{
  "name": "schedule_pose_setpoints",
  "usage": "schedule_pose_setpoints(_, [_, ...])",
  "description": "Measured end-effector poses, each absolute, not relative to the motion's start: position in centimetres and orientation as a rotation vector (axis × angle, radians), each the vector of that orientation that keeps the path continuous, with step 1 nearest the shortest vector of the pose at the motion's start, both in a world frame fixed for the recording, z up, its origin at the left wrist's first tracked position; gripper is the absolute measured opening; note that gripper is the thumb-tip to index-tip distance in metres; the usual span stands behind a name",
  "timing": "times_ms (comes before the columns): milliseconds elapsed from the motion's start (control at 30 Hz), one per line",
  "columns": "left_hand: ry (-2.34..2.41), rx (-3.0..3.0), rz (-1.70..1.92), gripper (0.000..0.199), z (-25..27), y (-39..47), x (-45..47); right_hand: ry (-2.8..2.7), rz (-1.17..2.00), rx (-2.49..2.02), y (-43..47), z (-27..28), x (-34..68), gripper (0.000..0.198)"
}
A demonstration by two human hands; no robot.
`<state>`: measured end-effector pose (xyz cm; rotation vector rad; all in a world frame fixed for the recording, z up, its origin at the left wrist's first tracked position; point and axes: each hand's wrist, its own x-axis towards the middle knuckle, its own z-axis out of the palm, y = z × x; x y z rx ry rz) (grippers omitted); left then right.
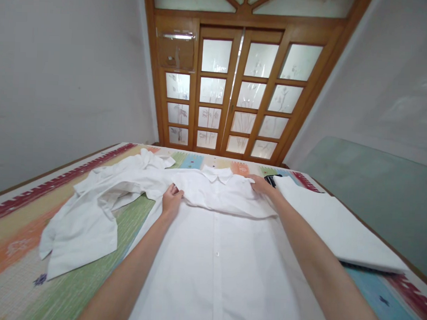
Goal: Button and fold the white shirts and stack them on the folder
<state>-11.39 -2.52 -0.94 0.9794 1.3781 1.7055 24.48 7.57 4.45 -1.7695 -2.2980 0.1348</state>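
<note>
A white button-up shirt [216, 254] lies flat on a colourful striped mat [15, 236], collar away from me, its placket running down the middle. My left hand [171, 198] pinches the fabric at the shirt's left shoulder. My right hand [262, 185] grips the fabric at the right shoulder, beside the collar [218, 173]. A band of cloth lies folded across the shirt between my two hands. The left sleeve [87, 211] trails out crumpled to the left.
A folded white cloth [334, 222] lies on the mat at the right, a small dark object [270, 179] peeking out at its far corner. Wooden doors with frosted glass panes [237, 95] stand behind the mat. A pale green panel [382, 186] leans on the right wall.
</note>
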Motion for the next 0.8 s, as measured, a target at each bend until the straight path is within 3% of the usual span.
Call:
schedule_pose_setpoints(233, [1.209, 0.863, 1.696, 0.029, -0.8, -2.8, -12.5, -2.554, 0.164, -1.843, 9.4, 4.5, 23.4, 0.054])
schedule_pose_setpoints(367, [1.01, 0.821, 1.677, 0.023, -1.3, -2.1, -14.4, -2.494, -0.001, -2.047, 9.3, 5.0, 24.1, 0.038])
schedule_pose_setpoints(533, [1.036, 0.832, 1.585, 0.03, -2.2, -0.7, -15.9, -2.29, -0.097, -2.267, 9.3, 5.5, 25.8, 0.026])
schedule_pose_setpoints(800, [0.985, 0.795, 1.442, 0.043, 1.6, -1.9, -16.8, -1.995, -0.187, -2.334, 8.8, 4.5, 25.8, 0.035])
